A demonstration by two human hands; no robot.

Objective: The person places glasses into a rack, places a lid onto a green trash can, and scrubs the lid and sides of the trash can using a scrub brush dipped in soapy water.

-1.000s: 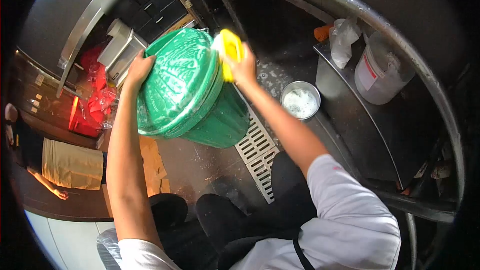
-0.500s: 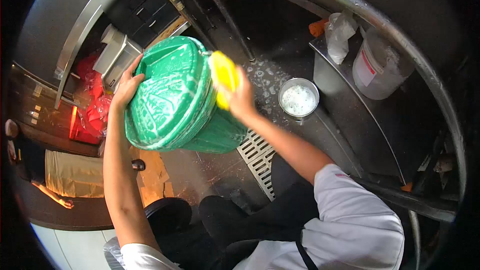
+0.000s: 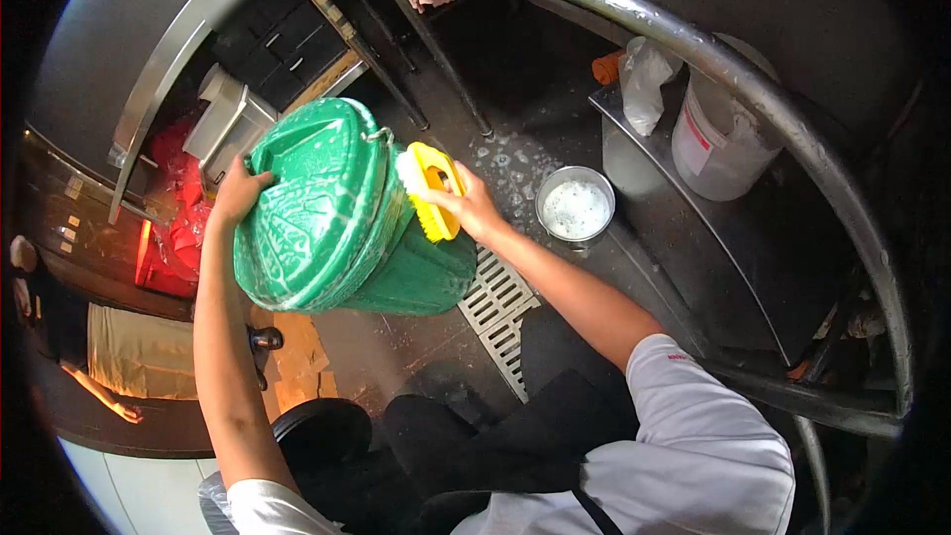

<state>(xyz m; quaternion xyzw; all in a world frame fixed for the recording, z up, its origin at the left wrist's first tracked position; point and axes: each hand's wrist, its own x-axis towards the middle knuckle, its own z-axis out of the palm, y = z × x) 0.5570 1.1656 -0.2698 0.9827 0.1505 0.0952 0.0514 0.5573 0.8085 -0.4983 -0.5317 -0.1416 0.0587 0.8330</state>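
A green lidded bin [image 3: 307, 208] with wet, soapy streaks stands tilted on the floor in front of me. My left hand [image 3: 238, 193] grips the edge of its lid on the left side, thumb lying over the top. In my right hand [image 3: 471, 208] is a yellow scrub brush [image 3: 433, 193], held by its handle with the fingers wrapped round it. The brush's bristles face the bin, close by its right side below the rim; I cannot tell whether they touch. To the right, a metal pot [image 3: 576, 203] of foamy water sits on the floor.
A slotted drain grate [image 3: 495, 302] lies beside the bin. At the right are a dark low platform [image 3: 684, 208], a white bucket [image 3: 718, 139] and a curved metal rail [image 3: 792, 104]. Flattened cardboard [image 3: 297, 357] lies left, and another person [image 3: 139, 347] stands farther off.
The brush has turned and come slightly down and away from the bin's rim, showing its handle opening. The lid shows less foam. The view has shifted a little.
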